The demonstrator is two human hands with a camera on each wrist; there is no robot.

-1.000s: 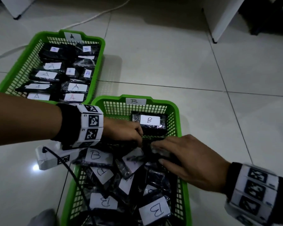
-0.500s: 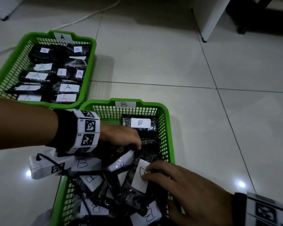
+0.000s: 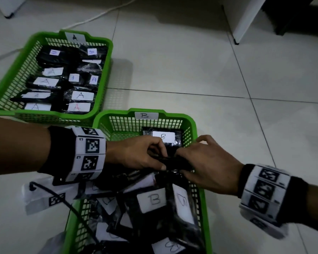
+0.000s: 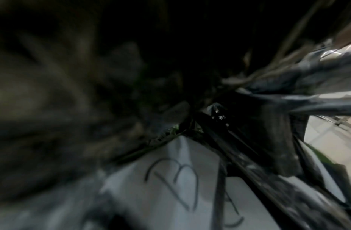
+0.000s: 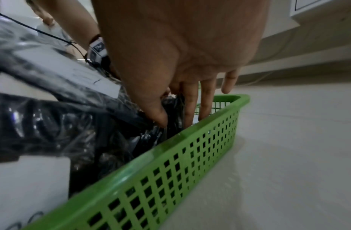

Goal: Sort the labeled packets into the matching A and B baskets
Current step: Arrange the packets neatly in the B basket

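Two green baskets stand on the tiled floor. The A basket (image 3: pixel 44 114) at the upper left holds several black packets labeled A. The B basket (image 3: pixel 174 113) in front of me holds a heap of black packets labeled B (image 3: pixel 155 199). Over its far half my left hand (image 3: pixel 154 156) and right hand (image 3: pixel 191 162) meet, and both grip one black packet (image 3: pixel 173 160) whose label is hidden. In the right wrist view the thumb and fingers of my right hand (image 5: pixel 176 115) pinch that packet (image 5: pixel 172 109) beside the basket wall (image 5: pixel 170 171). Behind the hands lies a B packet (image 3: pixel 163 136). The left wrist view is dark and blurred, with a B label (image 4: pixel 170 179).
A white cable (image 3: pixel 99 15) crosses the floor behind the A basket. White furniture (image 3: pixel 242 19) stands at the upper right and another piece (image 3: pixel 6 4) at the upper left. A thin black cord (image 3: pixel 62 198) hangs from my left wrist over the B basket's left rim.
My right hand left the labeled packet lower in the B basket and moved up to meet my left hand. Both hands now grip one black packet near the basket's far end.
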